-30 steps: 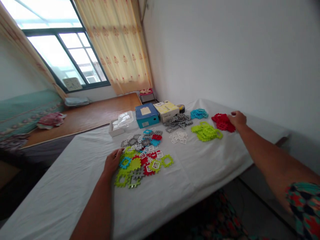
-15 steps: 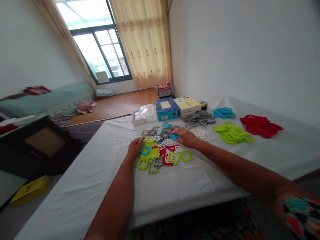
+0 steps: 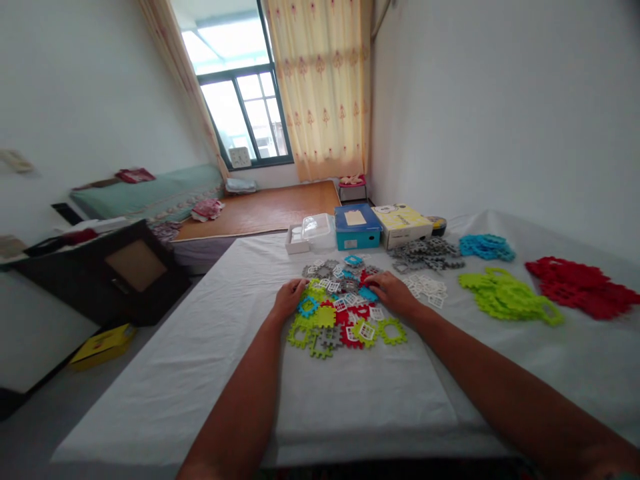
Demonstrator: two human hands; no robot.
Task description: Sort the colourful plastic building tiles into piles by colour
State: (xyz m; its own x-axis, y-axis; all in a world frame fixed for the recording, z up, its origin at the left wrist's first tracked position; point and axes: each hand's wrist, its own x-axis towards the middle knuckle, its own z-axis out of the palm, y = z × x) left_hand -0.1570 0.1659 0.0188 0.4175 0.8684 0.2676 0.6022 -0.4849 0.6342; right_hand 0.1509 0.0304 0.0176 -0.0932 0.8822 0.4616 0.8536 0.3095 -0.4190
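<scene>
A mixed pile of toothed plastic building tiles in lime green, red, grey and blue, with white window-shaped pieces among them, lies on the white-covered table. At its left edge is my left hand (image 3: 291, 297), fingers drawn together; whatever is between them is hidden. My right hand (image 3: 393, 293) is at the pile's right side, its fingers closed at a red toothed tile (image 3: 364, 275). Just under those fingers lies a blue tile (image 3: 369, 294). Closer to me are a lime-green tile frame (image 3: 392, 340), a grey tile (image 3: 329, 337) and a blue tile frame (image 3: 307, 306).
Beyond my right hand are separate heaps: grey tiles (image 3: 425, 253), white window pieces (image 3: 427, 289), blue tiles (image 3: 486, 246), lime-green tiles (image 3: 500, 297) and red tiles (image 3: 583, 287). Behind the pile stand a clear plastic box (image 3: 319, 230), a blue box (image 3: 357, 227) and a yellow-and-white box (image 3: 403, 225).
The camera view has turned left, so everything appears further right. Both hands stay at the sides of the pile, and the heaps look the same.
</scene>
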